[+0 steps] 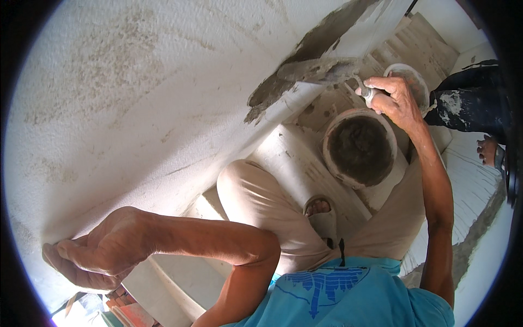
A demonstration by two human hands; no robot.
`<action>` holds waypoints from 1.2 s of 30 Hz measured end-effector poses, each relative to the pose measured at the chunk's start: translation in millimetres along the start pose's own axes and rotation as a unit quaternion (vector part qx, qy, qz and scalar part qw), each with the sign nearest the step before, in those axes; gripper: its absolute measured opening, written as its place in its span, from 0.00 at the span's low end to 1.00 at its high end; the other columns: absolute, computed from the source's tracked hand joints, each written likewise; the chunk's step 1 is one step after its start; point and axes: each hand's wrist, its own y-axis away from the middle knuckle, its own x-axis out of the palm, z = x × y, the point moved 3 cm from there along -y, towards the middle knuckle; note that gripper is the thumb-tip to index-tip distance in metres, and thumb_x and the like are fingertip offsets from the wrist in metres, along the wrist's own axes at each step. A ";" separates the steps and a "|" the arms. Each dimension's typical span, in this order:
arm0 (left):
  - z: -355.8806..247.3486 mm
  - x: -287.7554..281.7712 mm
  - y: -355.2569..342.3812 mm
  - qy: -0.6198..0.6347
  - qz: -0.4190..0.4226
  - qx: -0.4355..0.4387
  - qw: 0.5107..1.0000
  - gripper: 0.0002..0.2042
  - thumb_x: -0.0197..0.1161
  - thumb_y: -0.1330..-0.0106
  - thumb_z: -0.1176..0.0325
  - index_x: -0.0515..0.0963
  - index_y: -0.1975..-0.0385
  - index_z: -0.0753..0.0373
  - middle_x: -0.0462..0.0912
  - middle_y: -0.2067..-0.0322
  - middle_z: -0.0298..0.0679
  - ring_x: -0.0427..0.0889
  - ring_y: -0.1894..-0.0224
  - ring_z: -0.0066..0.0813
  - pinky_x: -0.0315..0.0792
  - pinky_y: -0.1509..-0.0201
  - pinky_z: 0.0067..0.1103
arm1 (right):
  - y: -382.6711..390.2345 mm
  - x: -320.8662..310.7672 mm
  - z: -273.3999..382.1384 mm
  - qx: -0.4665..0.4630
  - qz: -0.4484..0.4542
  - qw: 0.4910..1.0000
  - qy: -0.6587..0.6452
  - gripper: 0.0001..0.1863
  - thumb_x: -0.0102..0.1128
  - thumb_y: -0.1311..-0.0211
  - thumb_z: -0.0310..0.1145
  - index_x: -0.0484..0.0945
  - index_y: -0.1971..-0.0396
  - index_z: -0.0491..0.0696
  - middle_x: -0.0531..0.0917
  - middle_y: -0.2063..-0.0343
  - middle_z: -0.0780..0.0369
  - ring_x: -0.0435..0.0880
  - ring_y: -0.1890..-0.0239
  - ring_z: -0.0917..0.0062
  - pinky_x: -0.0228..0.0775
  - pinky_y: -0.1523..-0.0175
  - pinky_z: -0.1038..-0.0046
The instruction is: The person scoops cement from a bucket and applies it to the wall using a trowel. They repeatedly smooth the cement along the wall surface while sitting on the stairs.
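Note:
My right hand (400, 103) is wrapped round the pale handle of a trowel (340, 70). The trowel's long, mortar-smeared blade lies against the white wall (180, 82), over a dark streak of wet mortar (321, 41). Just below that hand stands a round bucket (330, 158) with grey mortar (362, 150) inside. My left hand (109, 248) is at the far left beside the wall, fingers curled in and no object visible in it. Whether it presses on the wall, I cannot tell.
A second, pale bucket (419, 90) stands behind my right hand. Another person's dark, plaster-stained trouser leg (463, 103) and foot (486, 150) are at the right. Pale stair-like ledges (289, 158) run beneath me. Reddish bricks (120, 298) lie at the lower left.

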 end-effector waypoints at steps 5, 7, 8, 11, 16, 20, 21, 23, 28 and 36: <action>-7.7 6.2 3.8 -0.023 -0.014 -0.015 1.000 0.09 0.62 0.56 0.75 0.84 0.73 0.64 0.82 0.63 0.40 0.78 0.52 0.32 0.73 0.39 0.39 | -14.9 3.6 7.4 -0.035 0.074 0.996 0.047 0.20 0.52 0.58 0.32 0.80 0.66 0.34 0.78 0.84 0.60 0.72 0.81 0.79 0.65 0.74 0.73; -7.8 6.2 3.3 -0.035 -0.020 -0.016 0.999 0.09 0.62 0.56 0.75 0.84 0.73 0.64 0.83 0.63 0.40 0.78 0.51 0.31 0.70 0.37 0.40 | -22.9 -0.6 8.9 -0.053 0.049 0.996 0.056 0.15 0.51 0.57 0.32 0.80 0.71 0.38 0.75 0.86 0.60 0.72 0.82 0.78 0.64 0.75 0.70; -7.2 6.0 3.3 -0.027 -0.017 -0.017 0.999 0.09 0.62 0.56 0.75 0.84 0.73 0.64 0.83 0.63 0.40 0.78 0.51 0.31 0.69 0.36 0.40 | -28.0 -6.5 8.6 -0.075 0.046 0.995 0.044 0.15 0.51 0.56 0.32 0.80 0.71 0.39 0.73 0.87 0.62 0.70 0.84 0.80 0.63 0.76 0.71; -5.3 3.7 1.9 -0.009 -0.006 -0.017 1.000 0.08 0.62 0.55 0.75 0.84 0.73 0.64 0.83 0.63 0.40 0.78 0.50 0.30 0.67 0.34 0.40 | -48.4 -26.1 6.5 -0.079 0.079 0.992 0.067 0.15 0.52 0.54 0.32 0.81 0.69 0.38 0.73 0.87 0.64 0.69 0.85 0.82 0.62 0.78 0.74; -9.0 5.2 2.7 -0.005 -0.014 -0.024 1.000 0.08 0.63 0.54 0.75 0.84 0.74 0.64 0.83 0.63 0.39 0.78 0.50 0.29 0.67 0.35 0.38 | -70.2 -53.8 4.2 -0.103 0.081 0.987 0.090 0.14 0.54 0.51 0.32 0.83 0.68 0.40 0.71 0.86 0.68 0.66 0.84 0.85 0.58 0.79 0.76; -6.7 3.6 3.3 -0.003 -0.013 -0.020 1.000 0.08 0.63 0.55 0.75 0.84 0.74 0.64 0.83 0.63 0.39 0.79 0.51 0.30 0.68 0.35 0.38 | -70.8 -65.2 -5.3 -0.134 0.024 0.987 0.087 0.16 0.55 0.52 0.32 0.82 0.67 0.37 0.72 0.85 0.66 0.67 0.83 0.85 0.58 0.78 0.77; -5.3 3.2 2.6 -0.002 -0.014 -0.017 1.000 0.08 0.63 0.56 0.75 0.84 0.74 0.64 0.83 0.63 0.39 0.79 0.51 0.30 0.68 0.35 0.38 | -67.0 -68.0 -6.8 -0.125 -0.001 0.988 0.094 0.17 0.55 0.53 0.32 0.82 0.66 0.36 0.73 0.85 0.66 0.67 0.83 0.85 0.58 0.78 0.77; -4.4 1.7 1.2 -0.004 -0.015 -0.010 1.000 0.08 0.63 0.57 0.75 0.84 0.74 0.64 0.83 0.63 0.39 0.79 0.52 0.30 0.69 0.36 0.38 | -60.9 -72.1 -8.1 -0.101 -0.012 0.988 0.113 0.18 0.55 0.53 0.31 0.82 0.65 0.35 0.73 0.84 0.65 0.68 0.82 0.84 0.59 0.78 0.77; -5.4 3.5 1.9 -0.005 -0.014 -0.007 1.000 0.09 0.63 0.58 0.75 0.84 0.75 0.63 0.83 0.63 0.38 0.79 0.53 0.30 0.71 0.38 0.38 | -34.5 -72.5 -4.0 -0.030 -0.042 0.998 0.038 0.19 0.55 0.55 0.31 0.82 0.64 0.35 0.75 0.83 0.63 0.69 0.82 0.82 0.62 0.76 0.76; -10.9 9.4 6.1 -0.021 -0.041 -0.016 0.999 0.07 0.62 0.54 0.77 0.84 0.75 0.63 0.83 0.63 0.38 0.80 0.53 0.29 0.71 0.39 0.35 | -52.3 -36.5 4.8 -0.071 0.042 0.995 0.059 0.16 0.54 0.56 0.30 0.81 0.69 0.36 0.74 0.85 0.64 0.68 0.84 0.84 0.60 0.77 0.75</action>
